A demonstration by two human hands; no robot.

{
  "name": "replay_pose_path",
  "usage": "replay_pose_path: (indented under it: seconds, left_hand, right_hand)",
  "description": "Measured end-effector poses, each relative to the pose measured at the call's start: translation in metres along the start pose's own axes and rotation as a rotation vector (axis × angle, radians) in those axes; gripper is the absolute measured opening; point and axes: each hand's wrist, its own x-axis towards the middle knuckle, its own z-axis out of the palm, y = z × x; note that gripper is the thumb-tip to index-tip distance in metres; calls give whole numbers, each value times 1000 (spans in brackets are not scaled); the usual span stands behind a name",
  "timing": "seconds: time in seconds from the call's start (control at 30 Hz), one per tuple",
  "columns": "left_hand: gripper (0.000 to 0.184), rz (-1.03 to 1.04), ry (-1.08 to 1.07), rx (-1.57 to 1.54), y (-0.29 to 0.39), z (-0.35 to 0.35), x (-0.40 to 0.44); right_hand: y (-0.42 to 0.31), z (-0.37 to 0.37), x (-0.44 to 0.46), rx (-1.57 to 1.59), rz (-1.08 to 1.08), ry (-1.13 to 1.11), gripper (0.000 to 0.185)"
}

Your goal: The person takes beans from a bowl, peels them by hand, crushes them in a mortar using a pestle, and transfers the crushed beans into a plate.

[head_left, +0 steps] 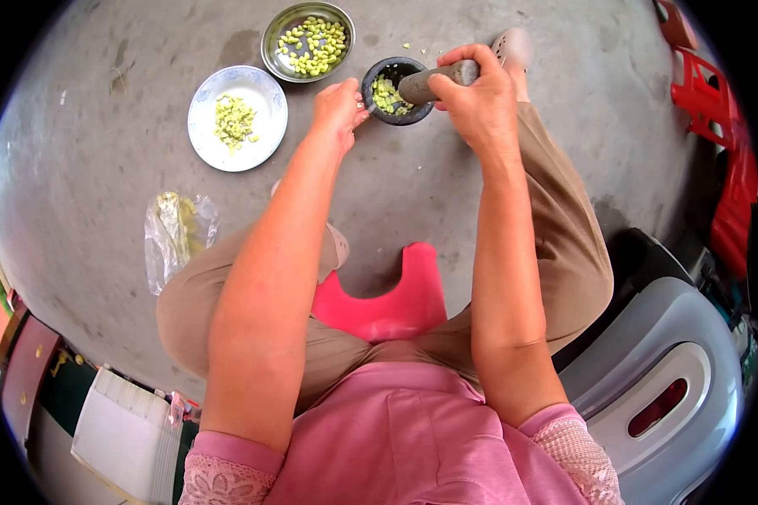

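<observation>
A dark stone mortar stands on the floor, with crushed pale-green beans inside it. My right hand is closed around a thick pestle, which leans with its lower end in the mortar. At the mortar's left rim, my left hand has its fingers curled against the side; the fingertips are partly hidden. A white plate with a blue-patterned rim bears a heap of crushed beans. Behind it, a metal bowl contains whole shelled beans.
A clear plastic bag lies left of my knee. Under me is a pink stool. To the right are a grey plastic chair and red stools. A white box-like object is at lower left.
</observation>
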Motion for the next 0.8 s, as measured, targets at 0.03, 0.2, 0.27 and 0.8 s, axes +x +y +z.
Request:
replay_pose_path:
  seconds: [0.03, 0.2, 0.27, 0.8]
  left_hand:
    - [22, 4, -10, -18, -1, 0, 1]
    - [21, 11, -34, 11, 2, -1, 2]
    - [19, 14, -13, 0, -1, -1, 2]
    - [22, 444, 543, 164, 11, -44, 72]
  right_hand:
    - [2, 5, 0, -20, -11, -16, 25]
    - [42, 48, 0, -92, -178, 78, 22]
    - [28, 33, 2, -68, -55, 16, 22]
    - [49, 46, -7, -63, -196, 161, 20]
